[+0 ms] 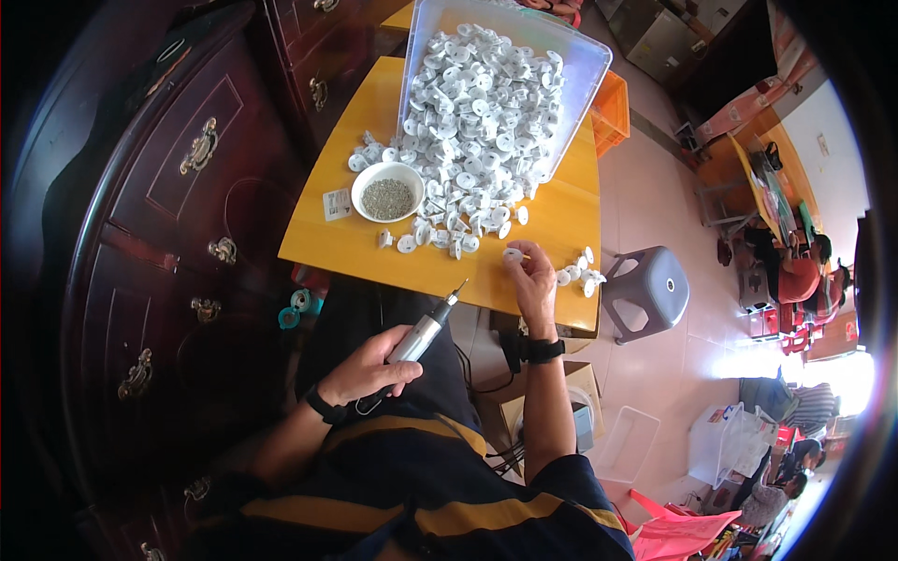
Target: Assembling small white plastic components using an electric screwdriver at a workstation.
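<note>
A yellow wooden tabletop (360,252) is being flanked at left by a dark-red wooden cabinet (224,173). Bare room is being left along the near edge, before a heap of white plastic disc-headed parts (482,117); beyond the right edge, a grey plastic stool (650,288) is being shown. By the curled left hand (372,366), a silver-and-black pen-shaped screwdriver (421,337) is being gripped, tip upward. Between the right hand's (535,282) narrowly set thumb and fingers, one white disc-headed part (512,254) is being pinched above the tabletop's near side.
</note>
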Tool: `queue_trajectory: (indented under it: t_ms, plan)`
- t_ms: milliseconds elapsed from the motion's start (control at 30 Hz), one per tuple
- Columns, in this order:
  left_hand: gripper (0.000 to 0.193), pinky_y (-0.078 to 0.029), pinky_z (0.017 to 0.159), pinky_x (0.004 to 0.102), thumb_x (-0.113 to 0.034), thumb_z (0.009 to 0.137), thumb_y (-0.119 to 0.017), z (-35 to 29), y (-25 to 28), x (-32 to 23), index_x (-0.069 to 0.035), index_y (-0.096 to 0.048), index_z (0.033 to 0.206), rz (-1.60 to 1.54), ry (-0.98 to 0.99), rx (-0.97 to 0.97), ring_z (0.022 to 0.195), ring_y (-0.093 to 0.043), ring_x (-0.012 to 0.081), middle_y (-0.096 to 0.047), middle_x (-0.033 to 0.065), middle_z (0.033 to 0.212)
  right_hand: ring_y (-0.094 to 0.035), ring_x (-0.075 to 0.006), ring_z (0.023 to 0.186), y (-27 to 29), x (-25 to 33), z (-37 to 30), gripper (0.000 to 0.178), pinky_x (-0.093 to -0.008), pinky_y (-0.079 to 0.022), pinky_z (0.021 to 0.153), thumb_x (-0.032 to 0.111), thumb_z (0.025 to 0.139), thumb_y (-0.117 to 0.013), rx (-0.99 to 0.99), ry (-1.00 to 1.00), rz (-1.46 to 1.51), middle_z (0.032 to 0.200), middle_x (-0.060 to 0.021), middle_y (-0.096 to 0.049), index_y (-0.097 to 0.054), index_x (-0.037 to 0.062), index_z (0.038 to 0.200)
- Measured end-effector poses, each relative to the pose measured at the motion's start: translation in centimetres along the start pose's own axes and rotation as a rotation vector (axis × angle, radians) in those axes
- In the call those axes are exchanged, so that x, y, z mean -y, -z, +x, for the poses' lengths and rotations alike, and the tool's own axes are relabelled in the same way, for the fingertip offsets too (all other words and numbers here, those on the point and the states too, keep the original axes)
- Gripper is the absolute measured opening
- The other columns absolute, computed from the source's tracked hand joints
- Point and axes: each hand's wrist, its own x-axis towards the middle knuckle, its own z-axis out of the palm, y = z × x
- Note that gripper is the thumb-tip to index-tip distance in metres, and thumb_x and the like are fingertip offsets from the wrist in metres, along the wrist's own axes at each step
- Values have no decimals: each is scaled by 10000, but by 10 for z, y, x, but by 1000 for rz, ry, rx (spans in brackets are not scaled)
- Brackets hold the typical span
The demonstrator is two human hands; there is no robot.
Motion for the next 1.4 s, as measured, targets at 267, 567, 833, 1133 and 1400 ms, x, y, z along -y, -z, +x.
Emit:
queue_trajectory:
  t_ms: [267, 567, 833, 1133, 1400]
  plan:
    - [520, -476, 574, 214, -213, 944, -697, 8, -7, 2, 11, -445, 1340, 23, 13, -31, 622, -528, 63, -539, 7, 851, -576, -27, 765, -18, 7, -27, 219, -186, -466, 678, 45, 911, -688, 89, -119, 266, 901, 29, -653, -677, 34, 1129]
    - [520, -473, 555, 204, -215, 942, -703, 17, -5, 8, 24, -450, 1327, 13, 12, -49, 619, -526, 59, -539, 9, 836, -619, -45, 773, -28, 3, -32, 212, -204, -508, 710, 54, 893, -719, 124, -151, 223, 884, 0, -701, -710, 20, 1102]
    - [509, -479, 553, 212, -214, 942, -698, 22, -5, 8, 26, -458, 1321, 12, 25, -67, 616, -533, 65, -546, 12, 835, -627, -32, 814, -29, 0, -32, 223, -183, -493, 700, 44, 909, -709, 149, -141, 117, 932, 5, -713, -700, 16, 1130]
    - [504, -478, 563, 216, -206, 952, -676, 25, -1, 9, 15, -448, 1343, 35, 34, -67, 614, -537, 69, -553, 15, 844, -563, -29, 683, -31, 1, -33, 186, -203, -478, 634, 80, 865, -752, 106, -136, 126, 776, 30, -660, -733, 34, 1045]
    - [494, -486, 568, 221, -178, 956, -663, 26, -2, 10, 5, -437, 1356, 28, 44, -59, 624, -549, 71, -560, 11, 849, -566, -43, 682, -32, -3, -33, 184, -217, -484, 638, 94, 862, -757, 103, -129, 114, 783, 13, -654, -736, 37, 1036]
